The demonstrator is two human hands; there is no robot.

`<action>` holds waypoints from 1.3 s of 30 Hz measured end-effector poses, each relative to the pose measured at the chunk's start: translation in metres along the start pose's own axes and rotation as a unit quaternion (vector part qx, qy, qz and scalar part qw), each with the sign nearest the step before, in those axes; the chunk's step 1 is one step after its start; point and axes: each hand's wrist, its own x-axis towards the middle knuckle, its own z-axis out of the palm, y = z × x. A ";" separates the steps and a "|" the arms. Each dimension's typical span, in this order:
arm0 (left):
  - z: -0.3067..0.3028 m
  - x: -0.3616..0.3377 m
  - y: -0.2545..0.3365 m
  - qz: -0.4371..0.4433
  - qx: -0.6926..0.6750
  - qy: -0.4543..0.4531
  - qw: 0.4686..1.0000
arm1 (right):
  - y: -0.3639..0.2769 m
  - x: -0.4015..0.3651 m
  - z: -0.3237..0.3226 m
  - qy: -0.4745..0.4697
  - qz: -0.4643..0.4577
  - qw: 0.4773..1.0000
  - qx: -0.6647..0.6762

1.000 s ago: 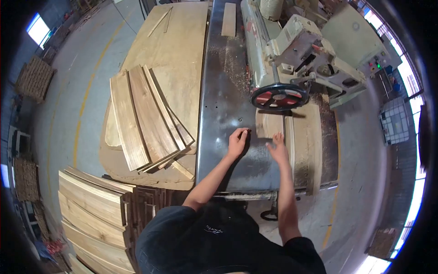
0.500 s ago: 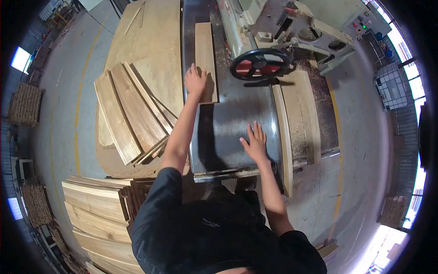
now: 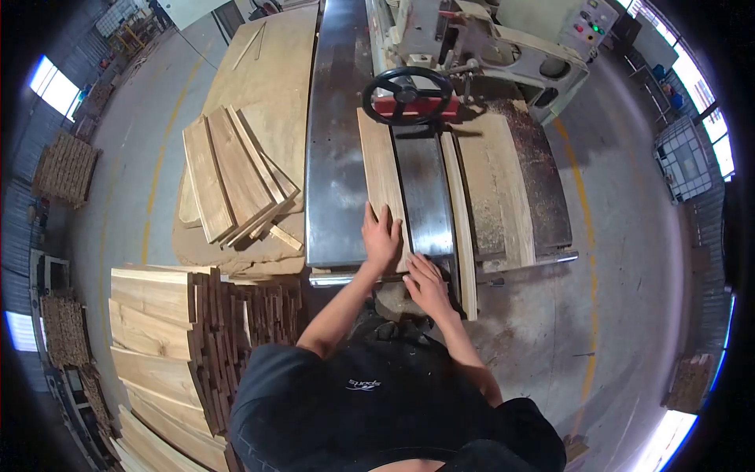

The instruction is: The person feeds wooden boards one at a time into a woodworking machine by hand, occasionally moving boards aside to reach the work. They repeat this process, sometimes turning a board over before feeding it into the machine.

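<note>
A long wooden board (image 3: 381, 165) lies on the metal machine table (image 3: 334, 189), its far end just short of the black handwheel (image 3: 406, 94). My left hand (image 3: 381, 238) rests on top of the board near its close end, fingers spread. My right hand (image 3: 429, 286) is at the board's near right corner, fingers stretched out and touching its edge. To the right, a narrow wooden strip (image 3: 459, 228) runs lengthwise along the table.
Several boards are piled on the plywood surface (image 3: 275, 71) at left. A tall stack of boards (image 3: 157, 346) stands at lower left. The machine body (image 3: 543, 63) with its control panel (image 3: 591, 22) rises at upper right. A white caged tank (image 3: 684, 161) stands far right.
The board has come closer to me and sits further right against the table's middle. My left hand has moved nearer, still on it; my right hand has gone from bare table to the board's end.
</note>
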 end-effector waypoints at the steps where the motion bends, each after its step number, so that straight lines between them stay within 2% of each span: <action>1: -0.002 -0.021 0.013 -0.004 -0.007 -0.003 1.000 | -0.005 -0.012 -0.007 -0.024 0.006 1.000 0.001; 6: 0.003 -0.091 0.054 0.012 -0.001 -0.028 1.000 | -0.006 -0.076 -0.009 -0.063 -0.001 0.994 -0.087; 9: 0.018 -0.099 0.071 0.015 -0.019 -0.058 0.998 | -0.019 -0.095 -0.009 -0.097 0.094 0.977 -0.165; 12: 0.037 -0.089 0.083 0.040 0.004 -0.055 0.998 | -0.022 -0.084 -0.017 -0.114 0.140 0.961 -0.210; 16: 0.057 -0.057 0.088 0.061 0.026 -0.039 0.997 | -0.013 -0.058 -0.017 -0.117 0.152 0.952 -0.238; 20: 0.073 -0.004 0.080 0.050 0.036 -0.042 0.997 | -0.003 -0.017 -0.016 -0.097 0.167 0.960 -0.202; 24: 0.086 0.045 0.075 0.050 0.046 -0.019 0.998 | 0.014 0.036 -0.018 -0.121 0.197 0.959 -0.165; 27: 0.087 0.084 0.082 0.011 0.002 -0.044 0.999 | 0.026 0.072 -0.024 -0.092 0.175 0.966 -0.164; 28: 0.091 0.087 0.080 0.037 0.025 -0.016 0.999 | 0.026 0.086 -0.028 -0.095 0.162 0.967 -0.174; 30: 0.094 0.089 0.076 0.040 0.027 -0.021 0.999 | 0.017 0.105 -0.036 -0.089 0.213 0.968 -0.100; 32: 0.096 0.108 0.074 0.032 -0.007 -0.003 0.999 | 0.023 0.120 -0.034 -0.119 0.215 0.958 -0.145; 36: 0.112 0.142 0.061 -0.020 -0.104 0.010 0.994 | 0.048 0.152 -0.028 -0.082 0.206 0.970 -0.104; 38: 0.093 0.166 0.049 -0.069 -0.183 -0.081 0.977 | 0.078 0.166 -0.017 -0.086 0.194 0.970 -0.117; 39: 0.076 0.179 0.028 -0.093 -0.178 -0.055 0.978 | 0.089 0.176 -0.014 -0.083 0.184 0.971 -0.128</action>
